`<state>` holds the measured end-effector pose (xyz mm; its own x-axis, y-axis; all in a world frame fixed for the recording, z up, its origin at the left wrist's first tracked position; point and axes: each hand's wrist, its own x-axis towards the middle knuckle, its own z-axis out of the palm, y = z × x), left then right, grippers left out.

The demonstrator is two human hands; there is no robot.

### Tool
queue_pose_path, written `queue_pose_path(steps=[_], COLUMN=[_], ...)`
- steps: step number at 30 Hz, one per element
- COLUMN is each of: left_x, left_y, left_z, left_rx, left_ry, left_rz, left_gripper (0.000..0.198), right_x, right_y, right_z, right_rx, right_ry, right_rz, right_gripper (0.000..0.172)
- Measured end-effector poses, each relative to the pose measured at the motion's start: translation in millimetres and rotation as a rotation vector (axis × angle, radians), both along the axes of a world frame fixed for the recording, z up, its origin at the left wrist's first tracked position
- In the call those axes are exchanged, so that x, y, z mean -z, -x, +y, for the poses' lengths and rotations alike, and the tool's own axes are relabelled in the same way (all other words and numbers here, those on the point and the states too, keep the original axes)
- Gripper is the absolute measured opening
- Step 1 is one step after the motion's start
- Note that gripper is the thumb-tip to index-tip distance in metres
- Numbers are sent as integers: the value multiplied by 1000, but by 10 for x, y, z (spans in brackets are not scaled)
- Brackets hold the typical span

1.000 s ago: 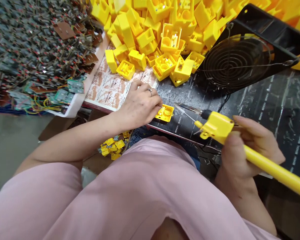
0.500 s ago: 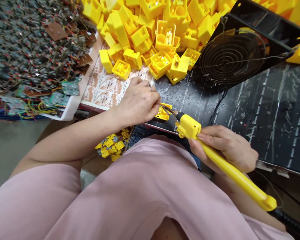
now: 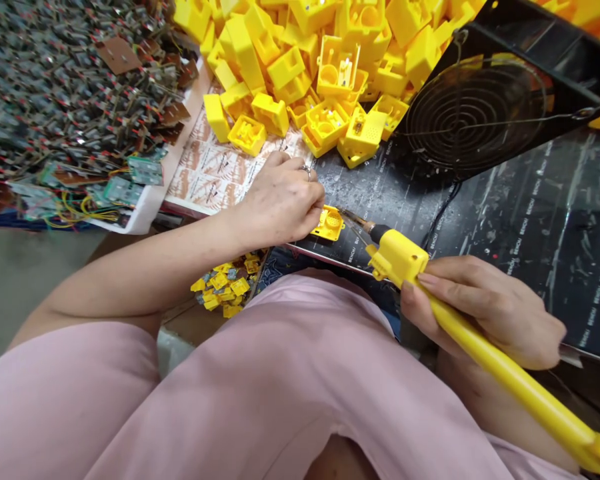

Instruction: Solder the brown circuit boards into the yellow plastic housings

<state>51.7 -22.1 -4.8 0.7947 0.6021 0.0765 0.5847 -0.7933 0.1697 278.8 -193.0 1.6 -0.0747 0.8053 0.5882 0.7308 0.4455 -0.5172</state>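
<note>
My left hand [image 3: 290, 197] is closed on the left end of a small yellow plastic housing [image 3: 329, 224] at the front edge of the bench. The housing lies with its hollow side up, and a round recess shows in it; my fingers hide the rest. My right hand [image 3: 485, 307] is wrapped round the long yellow handle of a soldering iron [image 3: 403, 257]. Its dark metal tip points left and ends just right of the housing, apart from it as far as I can tell. A thin wire-like piece runs beside the tip.
Yellow housings [image 3: 290, 73] are heaped along the back. A black fan [image 3: 470, 113] with a round guard stands at back right on the black bench top [image 3: 545, 220]. Circuit boards [image 3: 70, 100] pile up at left. Below the edge sits a heap of yellow parts [image 3: 225, 287].
My right hand has drawn the soldering iron to the right, its tip coming away from the yellow housing. My left hand stays on the housing.
</note>
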Motion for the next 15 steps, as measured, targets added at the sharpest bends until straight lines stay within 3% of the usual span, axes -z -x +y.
queue_pose_path(steps=[8, 10, 12, 15], left_x=[-30, -84, -137, -159], left_y=[20, 112, 251, 465], left_z=[6, 39, 102, 213], left_rx=[23, 29, -10, -119], left_ry=[88, 169, 253, 374], left_rz=[-21, -114, -269, -419], left_gripper=[24, 27, 43, 52], right_x=[58, 118, 189, 302], right_y=[77, 105, 104, 32], right_z=[-16, -51, -88, -131], right_rx=[70, 173, 260, 299], right_ry=[-30, -21, -43, -97], right_rz=[42, 84, 88, 48], right_gripper=[41, 54, 65, 72])
